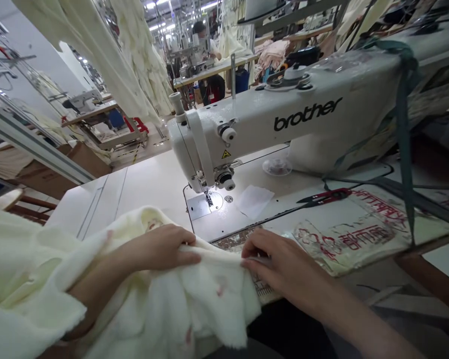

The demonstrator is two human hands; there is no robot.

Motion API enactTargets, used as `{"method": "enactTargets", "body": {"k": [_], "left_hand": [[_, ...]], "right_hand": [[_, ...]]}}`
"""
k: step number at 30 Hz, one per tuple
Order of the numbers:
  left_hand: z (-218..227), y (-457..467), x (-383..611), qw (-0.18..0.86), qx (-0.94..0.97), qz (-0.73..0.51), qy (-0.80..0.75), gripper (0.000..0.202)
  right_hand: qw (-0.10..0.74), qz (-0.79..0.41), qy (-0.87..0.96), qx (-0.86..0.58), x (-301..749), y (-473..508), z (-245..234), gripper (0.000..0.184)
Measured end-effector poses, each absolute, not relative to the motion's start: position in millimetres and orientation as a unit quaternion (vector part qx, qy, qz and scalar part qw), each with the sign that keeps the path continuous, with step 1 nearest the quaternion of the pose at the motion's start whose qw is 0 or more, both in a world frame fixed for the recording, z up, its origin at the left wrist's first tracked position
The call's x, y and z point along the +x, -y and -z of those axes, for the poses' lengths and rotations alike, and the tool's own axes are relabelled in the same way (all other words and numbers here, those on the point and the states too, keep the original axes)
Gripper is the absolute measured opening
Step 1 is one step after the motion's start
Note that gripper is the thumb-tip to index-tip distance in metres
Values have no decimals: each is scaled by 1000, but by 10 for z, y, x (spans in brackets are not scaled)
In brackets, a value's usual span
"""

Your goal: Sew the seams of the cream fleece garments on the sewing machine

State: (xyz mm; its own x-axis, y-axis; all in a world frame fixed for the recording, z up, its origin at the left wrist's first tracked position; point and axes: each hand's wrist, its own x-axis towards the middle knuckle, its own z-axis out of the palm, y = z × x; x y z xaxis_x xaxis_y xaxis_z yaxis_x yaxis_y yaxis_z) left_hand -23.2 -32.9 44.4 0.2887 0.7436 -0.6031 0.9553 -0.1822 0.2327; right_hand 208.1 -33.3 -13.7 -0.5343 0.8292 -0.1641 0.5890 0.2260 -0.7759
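A cream fleece fabric (160, 304) with small pink marks is heaped over the near edge of the sewing table (142, 184). My left hand (160, 247) lies on top of it with fingers curled, gripping a fold. My right hand (273, 257) pinches the fabric's right edge between thumb and fingers. Both hands sit just in front of the white Brother sewing machine (284, 117), whose needle and presser foot (208, 198) stand a short way beyond the fabric.
Red-handled thread snips (325, 196) and a small white fabric patch (255, 200) lie on the table right of the needle. A clear bobbin (277, 164) sits by the machine base. Cream garments (134, 65) hang at the back left. Another person (205, 40) works far behind.
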Motion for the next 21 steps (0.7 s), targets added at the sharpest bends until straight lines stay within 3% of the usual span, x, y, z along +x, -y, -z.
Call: {"method": "enactTargets", "body": {"k": [3,6,14,21], "left_hand": [[-323,411,-43,168,757,124,-619,17],[-211,486,174,144,815,58,-559,20],[-124,433,123,270,807,1,-526,9],[-274,379,105,390,735,-42,-552,23]], "right_hand": [[117,-380,786,-473,2019,270,215,13],[120,-375,793,-466,2014,268,274,15],[124,-443,790,-405,2109,149,82,8],[76,-565,736,-364,2137,-57,-116,9]]}}
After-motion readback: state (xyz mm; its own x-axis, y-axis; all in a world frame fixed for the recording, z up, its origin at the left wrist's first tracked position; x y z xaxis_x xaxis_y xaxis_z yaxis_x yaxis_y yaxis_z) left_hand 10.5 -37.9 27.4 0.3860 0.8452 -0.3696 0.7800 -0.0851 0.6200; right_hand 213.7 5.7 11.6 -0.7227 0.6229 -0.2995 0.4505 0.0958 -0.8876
